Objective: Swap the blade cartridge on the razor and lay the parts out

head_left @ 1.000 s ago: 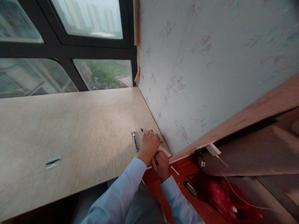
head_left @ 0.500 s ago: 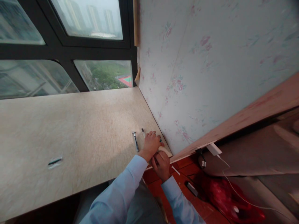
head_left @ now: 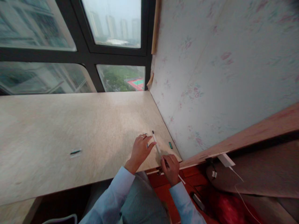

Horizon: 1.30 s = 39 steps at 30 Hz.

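My left hand [head_left: 139, 150] rests on the pale tabletop [head_left: 70, 124] with its fingers loosely spread. It lies over a small metal-headed tool [head_left: 144, 134], of which only bits show. The index finger reaches toward a thin white stick [head_left: 156, 143] with a dark tip. My right hand [head_left: 171, 167] is closed on the near end of that stick at the table's front right corner. A small dark green piece [head_left: 170, 145] lies just right of the stick, close to the wall.
Floral wallpaper [head_left: 210, 77] bounds the table on the right, and dark-framed windows [head_left: 88, 56] run along the back. A short dark slot [head_left: 76, 152] marks the tabletop. A wooden board [head_left: 245, 137], a white plug with cable [head_left: 225, 160] and a dark object on the red floor [head_left: 198, 201] are at right.
My left hand has moved left, off the corner and over the small tool. My right hand now grips the white stick, and the green piece has come into sight. The view has shifted.
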Tool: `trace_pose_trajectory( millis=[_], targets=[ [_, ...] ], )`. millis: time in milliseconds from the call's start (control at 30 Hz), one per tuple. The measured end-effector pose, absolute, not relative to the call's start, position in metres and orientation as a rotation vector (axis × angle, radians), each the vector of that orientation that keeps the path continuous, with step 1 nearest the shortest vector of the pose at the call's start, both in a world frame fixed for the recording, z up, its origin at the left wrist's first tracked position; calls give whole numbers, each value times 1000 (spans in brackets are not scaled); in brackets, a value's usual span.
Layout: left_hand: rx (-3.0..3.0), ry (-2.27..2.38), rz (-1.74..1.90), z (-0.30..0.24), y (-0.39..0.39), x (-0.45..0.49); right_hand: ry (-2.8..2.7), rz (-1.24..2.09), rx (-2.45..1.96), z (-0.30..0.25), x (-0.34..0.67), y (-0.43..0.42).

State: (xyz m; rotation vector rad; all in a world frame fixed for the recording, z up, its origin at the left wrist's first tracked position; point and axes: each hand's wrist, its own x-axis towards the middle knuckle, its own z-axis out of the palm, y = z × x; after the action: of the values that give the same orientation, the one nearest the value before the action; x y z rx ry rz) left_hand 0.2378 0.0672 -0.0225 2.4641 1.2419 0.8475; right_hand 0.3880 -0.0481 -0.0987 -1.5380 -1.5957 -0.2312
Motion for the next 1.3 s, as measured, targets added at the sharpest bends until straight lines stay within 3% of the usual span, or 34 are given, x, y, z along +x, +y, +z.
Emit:
trace_pose_trajectory(
  millis=[233,400,533,800,1067,1300],
  targets=[
    [2174,1915,1026,-34,67,65,-1540,-188,-1457,-103,391,-51],
    [1992,2401,839,-45,70,-34,-1394,-70,-1519,-91,385,-54],
    [1967,2310,690,-53,75,-64,-1328,-38,-1560,-78,365,-56],
    [2011,2142,794,-66,73,-74,-1506,134,-1434,-58,306,-38],
    [2150,2033,833,-69,55,-63,-1977,495,-1110,-19,204,24],
    [2279,1871,912,-70,42,-53,-2265,554,-1034,-33,143,81]
  ],
)
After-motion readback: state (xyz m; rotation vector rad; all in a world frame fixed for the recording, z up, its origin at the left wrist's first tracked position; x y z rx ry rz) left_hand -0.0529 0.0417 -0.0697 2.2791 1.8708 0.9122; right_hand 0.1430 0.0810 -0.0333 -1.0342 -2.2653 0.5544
